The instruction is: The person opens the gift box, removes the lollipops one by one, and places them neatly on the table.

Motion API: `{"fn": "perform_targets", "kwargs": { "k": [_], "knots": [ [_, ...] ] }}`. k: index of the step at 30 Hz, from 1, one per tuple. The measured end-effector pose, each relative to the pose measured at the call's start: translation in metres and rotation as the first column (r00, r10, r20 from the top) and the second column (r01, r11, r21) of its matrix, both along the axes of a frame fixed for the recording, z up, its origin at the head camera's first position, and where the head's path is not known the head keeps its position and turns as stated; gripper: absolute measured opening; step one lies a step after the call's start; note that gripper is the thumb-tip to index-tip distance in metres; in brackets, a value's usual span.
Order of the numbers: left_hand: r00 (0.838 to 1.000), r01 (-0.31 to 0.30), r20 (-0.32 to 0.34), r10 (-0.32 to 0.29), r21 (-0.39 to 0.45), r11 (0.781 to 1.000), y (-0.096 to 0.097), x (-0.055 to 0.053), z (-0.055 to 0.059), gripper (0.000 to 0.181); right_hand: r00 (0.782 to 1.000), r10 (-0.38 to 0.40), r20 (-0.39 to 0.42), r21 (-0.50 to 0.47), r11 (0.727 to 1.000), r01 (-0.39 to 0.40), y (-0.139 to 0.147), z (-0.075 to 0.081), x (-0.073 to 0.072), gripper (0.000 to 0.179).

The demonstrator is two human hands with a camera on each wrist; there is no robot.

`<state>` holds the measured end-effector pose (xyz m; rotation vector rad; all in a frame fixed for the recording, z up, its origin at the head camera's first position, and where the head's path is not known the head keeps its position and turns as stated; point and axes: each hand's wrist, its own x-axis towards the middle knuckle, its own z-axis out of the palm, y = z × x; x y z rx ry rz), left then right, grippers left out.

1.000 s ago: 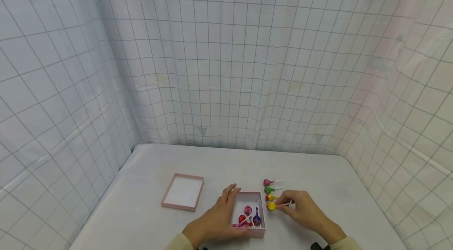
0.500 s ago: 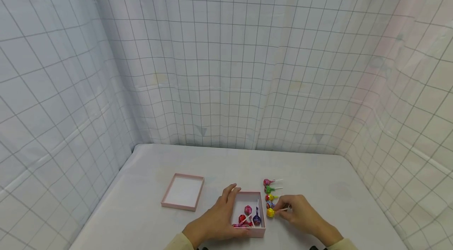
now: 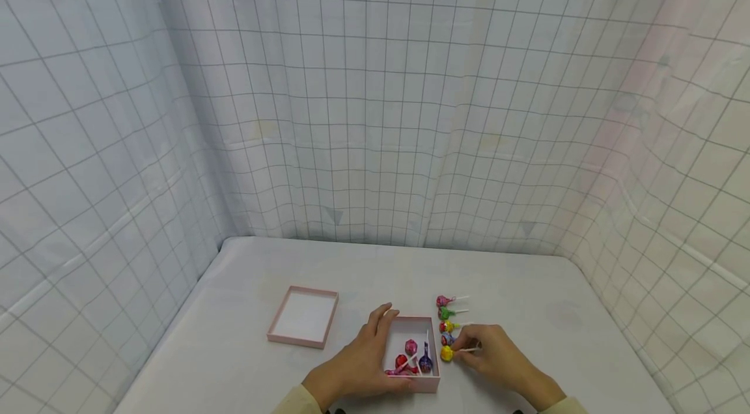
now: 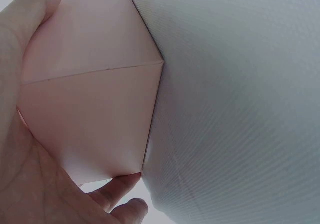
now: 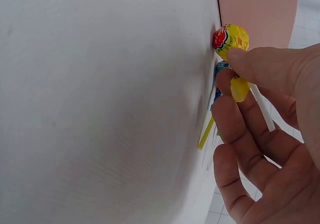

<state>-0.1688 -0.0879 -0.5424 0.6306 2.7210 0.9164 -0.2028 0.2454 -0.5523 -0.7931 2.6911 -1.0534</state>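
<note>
My left hand (image 3: pixel 362 357) holds a pink box (image 4: pixel 107 116) from its left, thumb on the near wall and fingers round the far corner. Inside the open box (image 3: pixel 437 377) lie several wrapped lollipops, among them a purple lollipop (image 3: pixel 425 364) and a pink one (image 3: pixel 411 347). Between thumb and fingers, my right hand (image 3: pixel 495 352) pinches a yellow lollipop (image 5: pixel 234 39) just below its head, close over the table beside the box. A blue lollipop (image 3: pixel 447 339) is partly hidden behind these fingers. Beyond it, a red-and-yellow lollipop (image 3: pixel 446 327), a green lollipop (image 3: pixel 444 314) and a pink-red lollipop (image 3: pixel 442 301) form a column, sticks pointing right.
A pink-rimmed box lid (image 3: pixel 297 341) lies at the left with its white inside facing up. The white-covered table (image 3: pixel 246 284) is enclosed by white gridded curtains (image 3: pixel 375 108) at the back and sides.
My right hand has brought the yellow lollipop nearer to me along the box's right side, uncovering the blue lollipop. My left hand and the box have stayed in place.
</note>
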Motion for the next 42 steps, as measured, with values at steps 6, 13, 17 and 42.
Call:
{"fn": "perform_targets", "kwargs": {
  "k": [6,13,17,42],
  "knots": [
    [1.000,-0.004,0.003,0.004,-0.001,1.000,0.000,0.000,0.001,0.136,1.000,-0.008,-0.027,0.004,1.000,0.008,0.001,-0.002,0.001,0.017],
    [1.000,-0.006,0.003,0.006,0.011,1.000,0.000,0.000,0.000,0.136,0.998,-0.024,-0.062,0.021,0.999,0.025,0.003,-0.005,0.001,0.020],
    [1.000,-0.002,-0.002,0.002,0.015,1.000,0.000,0.000,0.000,0.136,0.996,-0.036,-0.080,0.035,0.999,0.039,0.003,-0.006,0.002,0.021],
    [1.000,0.013,-0.018,-0.013,0.021,1.000,-0.002,-0.004,-0.006,0.138,0.963,-0.068,-0.261,0.088,0.992,0.094,0.001,0.016,0.010,0.022]
  ]
}}
